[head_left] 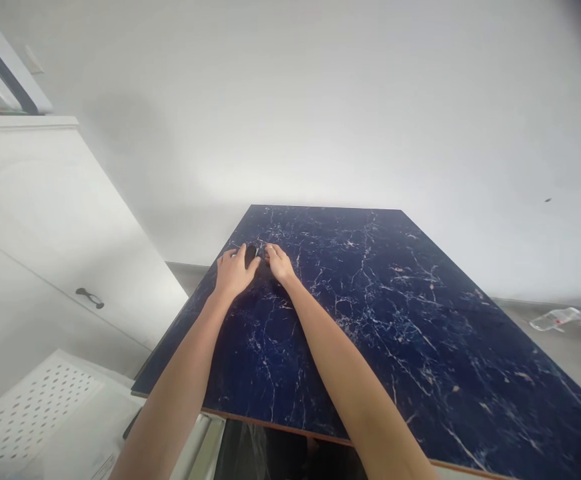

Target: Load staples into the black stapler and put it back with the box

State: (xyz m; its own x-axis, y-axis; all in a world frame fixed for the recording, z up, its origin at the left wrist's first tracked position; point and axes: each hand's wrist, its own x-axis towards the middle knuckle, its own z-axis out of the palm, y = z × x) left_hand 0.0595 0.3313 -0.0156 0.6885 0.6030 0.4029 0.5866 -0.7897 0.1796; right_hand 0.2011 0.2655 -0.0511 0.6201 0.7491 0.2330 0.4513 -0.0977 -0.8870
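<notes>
A small black rounded object (pixel 251 255) sits on the dark blue marbled tabletop (pixel 360 280), toward its far left part. My left hand (pixel 233 272) curls around it, thumb on the near right side and fingers over the left. Its exact kind is too small to make out. Just to the right, close beside it, my right hand (pixel 279 263) has its fingers bent and pressed together at a small dark, shiny part. What lies in those right fingertips is mostly hidden. Both forearms reach forward over the near edge of the table.
A white cabinet (pixel 45 220) with a dark handle (pixel 90 298) stands at the left. Below it is a white box with a perforated panel (pixel 30 407). Clear plastic bottles (pixel 565 318) lie on the floor at right. A pale wall (pixel 320 120) rises behind the table.
</notes>
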